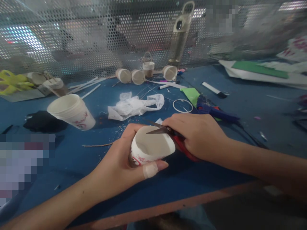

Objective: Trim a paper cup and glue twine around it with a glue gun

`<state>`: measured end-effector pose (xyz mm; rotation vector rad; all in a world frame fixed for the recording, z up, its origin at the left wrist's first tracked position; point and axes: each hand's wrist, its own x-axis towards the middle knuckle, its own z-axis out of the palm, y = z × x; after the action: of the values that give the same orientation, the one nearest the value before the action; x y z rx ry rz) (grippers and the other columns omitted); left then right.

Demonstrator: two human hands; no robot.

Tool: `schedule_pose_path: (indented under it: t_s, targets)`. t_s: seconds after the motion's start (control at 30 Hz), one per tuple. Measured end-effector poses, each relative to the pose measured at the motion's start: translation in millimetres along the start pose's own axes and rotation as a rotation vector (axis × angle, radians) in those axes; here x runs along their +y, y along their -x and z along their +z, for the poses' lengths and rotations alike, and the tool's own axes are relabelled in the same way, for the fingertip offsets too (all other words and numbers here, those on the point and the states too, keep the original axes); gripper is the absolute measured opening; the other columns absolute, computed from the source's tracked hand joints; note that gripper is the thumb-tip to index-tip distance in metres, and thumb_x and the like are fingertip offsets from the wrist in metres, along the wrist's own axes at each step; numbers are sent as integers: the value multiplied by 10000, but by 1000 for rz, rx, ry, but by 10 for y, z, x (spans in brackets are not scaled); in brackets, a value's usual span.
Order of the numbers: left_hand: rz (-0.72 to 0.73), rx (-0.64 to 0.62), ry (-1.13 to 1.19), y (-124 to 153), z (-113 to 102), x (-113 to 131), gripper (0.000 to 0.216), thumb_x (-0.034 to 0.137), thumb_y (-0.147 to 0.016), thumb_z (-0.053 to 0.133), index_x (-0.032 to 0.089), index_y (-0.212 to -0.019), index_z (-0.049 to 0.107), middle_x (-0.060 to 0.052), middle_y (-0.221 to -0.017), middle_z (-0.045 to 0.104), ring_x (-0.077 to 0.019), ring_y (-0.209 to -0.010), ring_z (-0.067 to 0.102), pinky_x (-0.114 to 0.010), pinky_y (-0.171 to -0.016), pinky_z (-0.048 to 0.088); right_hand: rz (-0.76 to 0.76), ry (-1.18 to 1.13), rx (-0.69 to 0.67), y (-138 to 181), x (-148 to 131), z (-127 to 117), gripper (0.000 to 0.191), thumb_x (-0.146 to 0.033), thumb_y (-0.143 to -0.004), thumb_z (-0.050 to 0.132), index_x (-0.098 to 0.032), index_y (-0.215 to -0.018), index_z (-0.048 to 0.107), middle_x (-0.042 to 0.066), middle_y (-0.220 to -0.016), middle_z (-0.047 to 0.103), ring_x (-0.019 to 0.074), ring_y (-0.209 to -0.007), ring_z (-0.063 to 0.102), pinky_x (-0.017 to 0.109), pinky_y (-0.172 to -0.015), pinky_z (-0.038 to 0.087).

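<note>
My left hand [129, 159] is wrapped round a white paper cup [153, 153] with a red print, its mouth tilted up toward me. A strip of tape or bandage covers part of the left thumb. In my right hand [199, 134] are scissors [178, 143] with red handles. Their dark blades are spread, one reaching over the cup's mouth and the other beyond its far rim. The cup's rim looks uneven on the right, beside the scissors. A white ring [182, 106], seemingly a cut rim, lies past my right hand.
A stack of paper cups [72, 111] leans at the left. Crumpled white plastic [136, 105] lies mid-table, with a blue glue gun [216, 111] to the right. Behind are small twine-wrapped cups [148, 68], a marker [214, 90] and a bottle [178, 41] by the perforated metal screen.
</note>
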<state>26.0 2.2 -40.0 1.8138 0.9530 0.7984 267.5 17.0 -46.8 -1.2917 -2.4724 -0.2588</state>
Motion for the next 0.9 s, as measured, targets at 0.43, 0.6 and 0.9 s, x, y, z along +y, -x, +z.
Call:
schedule_pose_path:
  t_s: [0.43, 0.6, 0.9]
  targets:
    - [88, 4, -106, 37, 40, -3, 517, 379, -829, 825, 287, -1238, 522, -43, -1268, 685, -257, -1132, 679, -320, -836, 554, -10, 30, -32, 5, -13, 5, 338, -70, -906, 420, -225, -1028, 694, 53, -841, 741, 190, -742, 632, 302, -558, 267]
    - [92, -7, -105, 55, 41, 20, 544, 348, -816, 840, 282, -1240, 506, -43, -1275, 682, -255, -1161, 673, -314, -855, 554, -28, 37, 14, 32, 3, 36, 330, -82, -923, 395, -217, -967, 692, 39, -778, 727, 179, -680, 606, 313, -549, 228]
    - [104, -2, -64, 60, 29, 10, 564, 357, -797, 858, 296, -1244, 519, -18, -1244, 699, -228, -1106, 690, -292, -858, 551, -70, 48, 79, 36, -1, 9, 334, -71, -922, 391, -218, -896, 689, 12, -700, 683, 168, -643, 604, 321, -539, 204]
